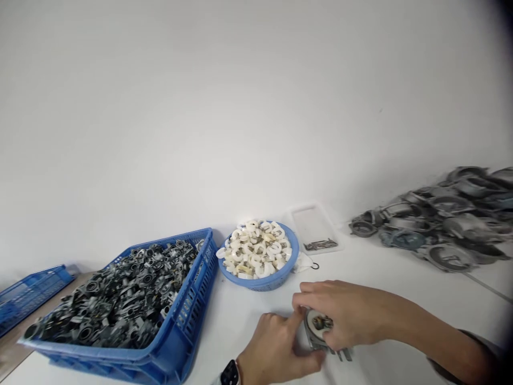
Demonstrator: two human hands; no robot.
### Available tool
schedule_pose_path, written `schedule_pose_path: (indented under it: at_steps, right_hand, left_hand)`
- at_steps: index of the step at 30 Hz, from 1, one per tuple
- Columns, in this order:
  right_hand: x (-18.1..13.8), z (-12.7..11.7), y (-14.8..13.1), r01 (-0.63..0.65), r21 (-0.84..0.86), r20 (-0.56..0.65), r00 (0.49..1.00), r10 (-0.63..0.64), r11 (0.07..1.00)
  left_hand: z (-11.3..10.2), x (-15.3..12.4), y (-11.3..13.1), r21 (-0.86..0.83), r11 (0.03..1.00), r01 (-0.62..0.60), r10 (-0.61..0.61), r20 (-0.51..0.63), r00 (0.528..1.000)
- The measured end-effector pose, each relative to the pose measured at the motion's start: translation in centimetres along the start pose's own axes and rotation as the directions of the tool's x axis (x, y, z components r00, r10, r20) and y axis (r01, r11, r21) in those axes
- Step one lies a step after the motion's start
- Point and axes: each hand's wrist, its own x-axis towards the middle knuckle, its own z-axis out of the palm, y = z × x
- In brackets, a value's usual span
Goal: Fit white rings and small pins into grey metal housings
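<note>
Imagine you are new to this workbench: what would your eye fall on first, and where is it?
Probably the blue crate at left, heaped with dark metal parts. Beside it sits a round blue basket of white rings. Near the bottom edge, both hands, left hand and right hand, hold a small metal part.

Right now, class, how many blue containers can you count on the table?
3: a large blue crate of dark metal parts at left, a round blue basket of white rings at centre, and another blue crate, cut off at the far left edge.
</note>
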Motion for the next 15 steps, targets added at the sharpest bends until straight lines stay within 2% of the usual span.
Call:
schedule_pose_path:
  at_steps: [5, 11, 15]
  right_hand:
    - [-1.2, -2.0, 0.6, -0.042, 0.041, 0.010, 0.999, 0.042, 0.998]
    - [-1.6, -3.5, 5.5, -0.065, 0.095, -0.113, 0.991, 0.076, 0.993]
    - [-2.5, -4.8, 7.8, -0.143, 0.114, -0.194, 0.967, 0.163, 0.983]
  left_hand:
    - [-0.5, -0.2, 0.4, -0.032, 0.999, 0.025, -0.025, 0.000, 1.000]
    - [-1.3, -0.2, 1.0, -0.056, 0.997, 0.051, -0.050, 0.029, 0.998]
    - [-1.2, -0.1, 1.0, -0.027, 0.998, 0.057, -0.056, 0.032, 0.998]
